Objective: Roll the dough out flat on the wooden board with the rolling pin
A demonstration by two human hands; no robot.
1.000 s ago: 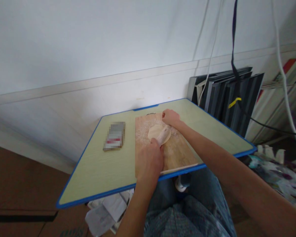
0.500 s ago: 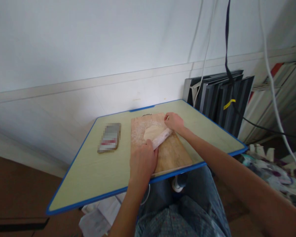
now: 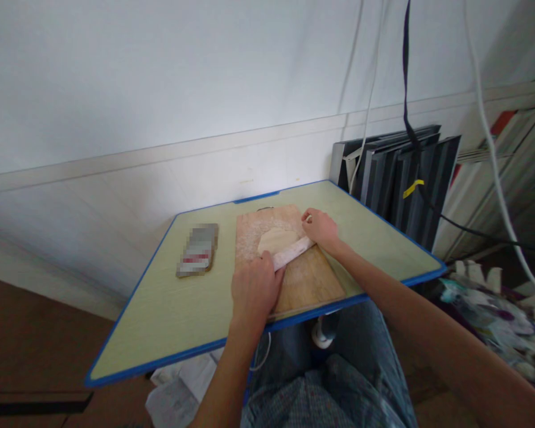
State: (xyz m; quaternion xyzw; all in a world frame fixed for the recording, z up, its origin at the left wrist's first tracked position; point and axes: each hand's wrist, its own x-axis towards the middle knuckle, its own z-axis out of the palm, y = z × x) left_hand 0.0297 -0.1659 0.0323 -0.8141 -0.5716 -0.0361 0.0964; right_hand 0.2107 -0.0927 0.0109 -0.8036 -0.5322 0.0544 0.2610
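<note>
A floured rolling pin point(image 3: 293, 252) lies slantwise over the near edge of a flat, pale round of dough point(image 3: 276, 239). My left hand point(image 3: 257, 284) is closed on the pin's near left end. My right hand point(image 3: 321, 228) is closed around its far right end, fingers curled. Beneath them is a wooden board point(image 3: 314, 282), dusted with flour over its upper left part. The pin's two ends are hidden by my hands.
The board rests on a pale green table point(image 3: 160, 321) with blue edging. A blurred-out package point(image 3: 198, 249) lies to the left. Dark panels point(image 3: 392, 172) lean on the wall at the right, and a black cable point(image 3: 405, 77) hangs before them.
The rolling pin has moved slightly toward me, uncovering more of the dough. My right hand has shifted a little right and nearer; my left hand has moved slightly left.
</note>
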